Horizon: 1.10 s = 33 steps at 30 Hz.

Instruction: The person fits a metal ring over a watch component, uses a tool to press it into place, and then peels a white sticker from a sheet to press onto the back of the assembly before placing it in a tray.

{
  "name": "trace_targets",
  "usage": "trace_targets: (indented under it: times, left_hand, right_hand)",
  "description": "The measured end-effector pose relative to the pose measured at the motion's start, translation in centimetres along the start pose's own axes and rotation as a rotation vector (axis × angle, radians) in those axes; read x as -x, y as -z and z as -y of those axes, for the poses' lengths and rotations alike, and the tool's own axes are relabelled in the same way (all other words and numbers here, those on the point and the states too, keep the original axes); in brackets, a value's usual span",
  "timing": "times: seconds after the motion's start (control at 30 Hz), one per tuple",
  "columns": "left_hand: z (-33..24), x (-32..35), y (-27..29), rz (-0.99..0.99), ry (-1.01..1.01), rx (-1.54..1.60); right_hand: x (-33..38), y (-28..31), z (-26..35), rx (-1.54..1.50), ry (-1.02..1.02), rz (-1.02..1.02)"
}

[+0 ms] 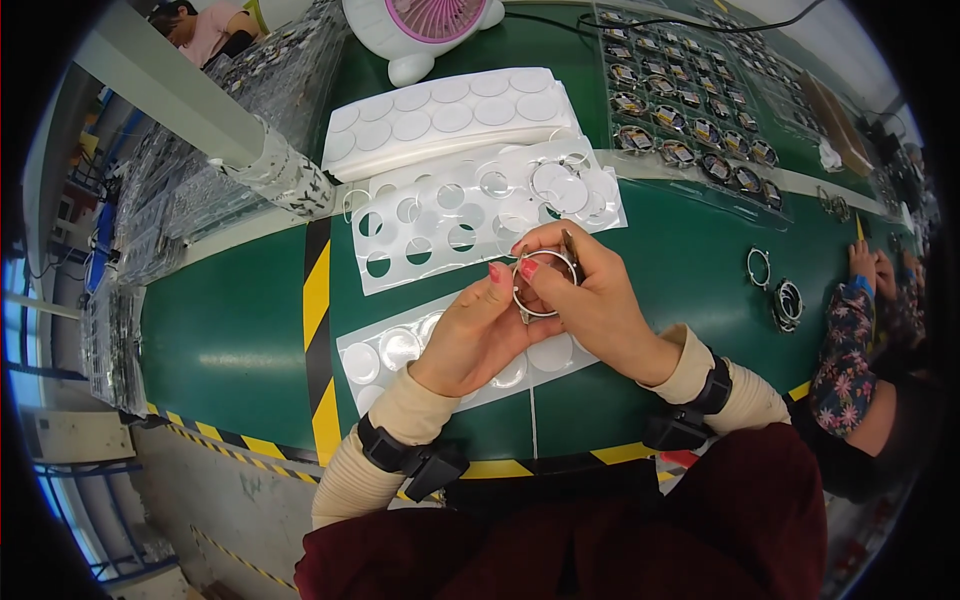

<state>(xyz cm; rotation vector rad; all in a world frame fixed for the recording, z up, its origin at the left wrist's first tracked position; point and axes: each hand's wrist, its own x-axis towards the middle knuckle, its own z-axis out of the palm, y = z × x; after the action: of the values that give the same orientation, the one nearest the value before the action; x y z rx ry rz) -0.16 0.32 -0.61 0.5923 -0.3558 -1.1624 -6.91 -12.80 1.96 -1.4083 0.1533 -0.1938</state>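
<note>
The left hand point(468, 335) and right hand point(612, 318) hold a silver ring point(516, 294) at frame centre, above a white disc sheet point(400, 347) on the green table point(225, 340). A white-and-pink fan point(418, 32) stands at upper centre; a parts tray point(738, 206) occupies the upper right.

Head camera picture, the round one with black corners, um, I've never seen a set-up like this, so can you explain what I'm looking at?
There's no robot here. A camera worn on a person's head looks down, and its fisheye lens bends straight edges. The bare left hand and right hand are the wearer's own. The right hand holds a thin ring; the left is close against it, its grip partly hidden. On the green table lie a sheet of white discs, a sheet with round holes, loose rings and rows of round parts. The patterned sleeve at right belongs to someone else.
</note>
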Motion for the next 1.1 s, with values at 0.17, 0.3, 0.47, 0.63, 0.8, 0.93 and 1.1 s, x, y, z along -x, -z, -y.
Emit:
trace_targets:
  times: [0.17, 0.3, 0.47, 0.63, 0.8, 0.93, 1.1]
  left_hand:
    - [0.2, 0.0, 0.2, -0.002, -0.011, 0.025]
    - [0.1, -0.1, 0.0, 0.023, 0.001, 0.012]
    - [-0.3, -0.1, 0.0, 0.009, 0.014, 0.009]
    - [-1.2, -0.2, -0.1, -0.009, -0.071, 0.069]
    - [-1.3, -0.2, 0.1, -0.021, -0.094, 0.027]
    - [-1.3, -0.2, 0.4, -0.009, -0.071, -0.045]
    - [-1.1, -0.3, 0.2, -0.020, -0.052, -0.108]
  right_hand:
    - [0.1, 0.0, -0.2, -0.047, -0.007, -0.001]
    - [0.2, 0.0, 0.2, -0.142, -0.085, 0.005]
    - [-0.1, 0.3, 0.2, -0.191, -0.086, 0.021]
    - [0.1, 0.4, 1.5, 0.592, 0.420, -0.151]
    - [0.0, 0.4, 1.0, 0.693, 0.549, -0.061]
    - [0.0, 0.9, 0.8, 0.675, 0.519, 0.000]
    - [0.0, 1.1, 0.7, 0.737, 0.527, 0.061]
